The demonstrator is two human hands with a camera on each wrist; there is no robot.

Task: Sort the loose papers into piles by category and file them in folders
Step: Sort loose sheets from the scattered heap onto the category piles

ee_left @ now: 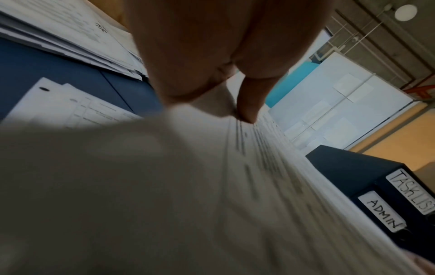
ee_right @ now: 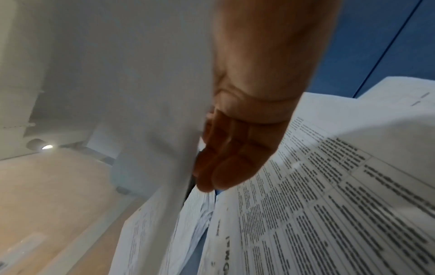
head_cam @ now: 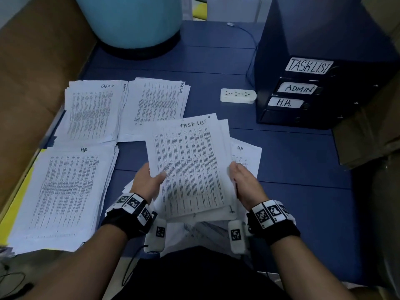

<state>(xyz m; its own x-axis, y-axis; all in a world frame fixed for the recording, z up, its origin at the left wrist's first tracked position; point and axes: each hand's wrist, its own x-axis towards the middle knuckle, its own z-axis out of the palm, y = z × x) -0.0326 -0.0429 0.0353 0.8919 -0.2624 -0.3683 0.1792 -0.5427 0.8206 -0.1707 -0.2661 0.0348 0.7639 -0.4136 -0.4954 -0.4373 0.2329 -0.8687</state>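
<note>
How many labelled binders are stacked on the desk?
3, stacked at the desk's right: the TASKLIST binder on top, the ADMIN binder under it, the H.R. binder below. A fourth, unlabelled spine may lie at the bottom; too dark to tell.

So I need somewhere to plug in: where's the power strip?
In the head view, the white power strip lies on the blue table, far right, directly left of the black binders by the ADMIN and H.R. labels.
</note>
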